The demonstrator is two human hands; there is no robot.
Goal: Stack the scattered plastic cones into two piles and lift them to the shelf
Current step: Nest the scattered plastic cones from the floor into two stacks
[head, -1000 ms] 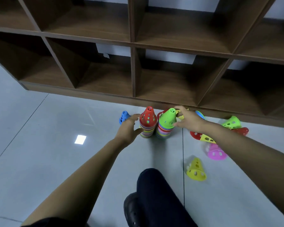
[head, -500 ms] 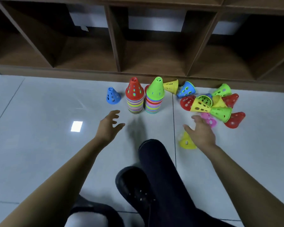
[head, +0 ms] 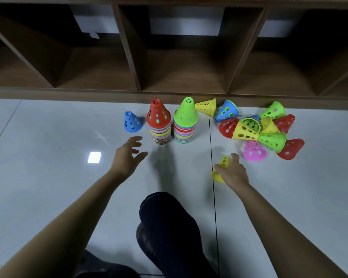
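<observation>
Two piles stand upright, just beside each other, at the far edge of the floor (head: 48, 177) against the foot of the shelf (head: 169, 94): the red-topped pile (head: 159, 125) and the green-topped pile (head: 185, 123), with a lone blue cone (head: 132, 121) upright just left of them. In the head view the right hand (head: 232, 172) has fingers and thumb curled round a yellow cone (head: 221, 167) lying on its side near a pink cone (head: 254, 151). That pink cone marks the near end of the loose heap (head: 259, 129), which sprawls along the same far edge, right of the piles. The left hand (head: 127, 157) hovers short of the red-topped pile, fingers spread apart and holding nothing. The main risk, I judge, is the piles themselves. They are tall and narrow and stand close together, so a cone pushed on off-centre, or a passing forearm, could tip one into the other. The glossy floor may also let a pile slide if nothing steadies it. The thin holed plastic may flex and slip in a tight pinch, and cones nudged in the heap could roll away.
</observation>
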